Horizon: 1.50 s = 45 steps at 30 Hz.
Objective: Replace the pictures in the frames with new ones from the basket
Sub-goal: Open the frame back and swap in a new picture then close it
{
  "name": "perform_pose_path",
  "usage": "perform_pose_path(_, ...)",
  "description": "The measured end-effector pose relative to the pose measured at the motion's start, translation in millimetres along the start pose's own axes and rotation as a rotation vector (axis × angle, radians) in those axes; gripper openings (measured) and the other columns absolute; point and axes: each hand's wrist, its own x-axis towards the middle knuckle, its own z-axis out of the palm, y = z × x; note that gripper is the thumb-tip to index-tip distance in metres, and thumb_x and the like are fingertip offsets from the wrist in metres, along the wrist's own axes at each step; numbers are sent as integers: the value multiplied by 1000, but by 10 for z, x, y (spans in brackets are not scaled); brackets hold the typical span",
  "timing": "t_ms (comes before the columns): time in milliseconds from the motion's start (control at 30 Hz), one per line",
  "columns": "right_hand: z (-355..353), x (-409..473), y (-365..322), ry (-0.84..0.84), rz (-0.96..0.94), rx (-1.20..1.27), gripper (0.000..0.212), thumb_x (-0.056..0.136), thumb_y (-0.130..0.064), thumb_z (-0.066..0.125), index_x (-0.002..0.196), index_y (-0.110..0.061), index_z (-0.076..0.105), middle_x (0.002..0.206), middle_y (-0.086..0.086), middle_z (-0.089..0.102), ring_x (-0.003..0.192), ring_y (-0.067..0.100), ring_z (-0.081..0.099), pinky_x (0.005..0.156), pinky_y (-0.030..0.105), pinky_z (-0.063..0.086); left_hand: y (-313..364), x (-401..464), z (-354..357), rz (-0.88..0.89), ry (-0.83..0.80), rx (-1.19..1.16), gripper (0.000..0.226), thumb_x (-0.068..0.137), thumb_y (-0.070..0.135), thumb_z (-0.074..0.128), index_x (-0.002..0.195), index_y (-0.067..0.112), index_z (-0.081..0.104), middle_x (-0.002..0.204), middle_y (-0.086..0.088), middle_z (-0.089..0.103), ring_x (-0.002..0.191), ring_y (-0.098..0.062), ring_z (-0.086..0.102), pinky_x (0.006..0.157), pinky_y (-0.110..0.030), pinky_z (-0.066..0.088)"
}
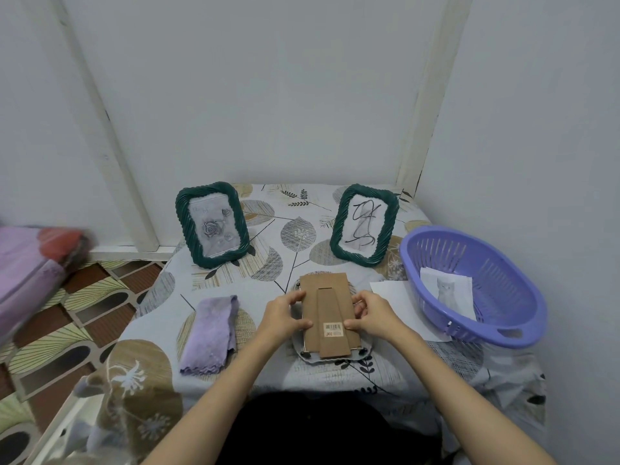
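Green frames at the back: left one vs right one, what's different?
The left green frame holds a grey rose picture; the right green frame holds a black scribble drawing. The left frame leans with its top toward the left, the right frame with its top toward the right. Both stand upright on the tablecloth, with the same twisted green border.

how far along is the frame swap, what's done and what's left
Done: nothing visibly finished. In hand: left hand and right hand grip the face-down frame's cardboard back. Left: two green frames stand untouched; a cat picture waits in the basket.
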Motion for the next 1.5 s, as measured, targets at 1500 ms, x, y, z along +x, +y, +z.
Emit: perform_pose_path(1500,125,166,-92,159,-51,-162,26,88,-22,57,110,-12,65,110,17,55,104,30,55,88,30,42,-352,254,-82,213,10,492,31,89,38,53,105,14,65,127,1,57,122,-19,46,101,-35,37)
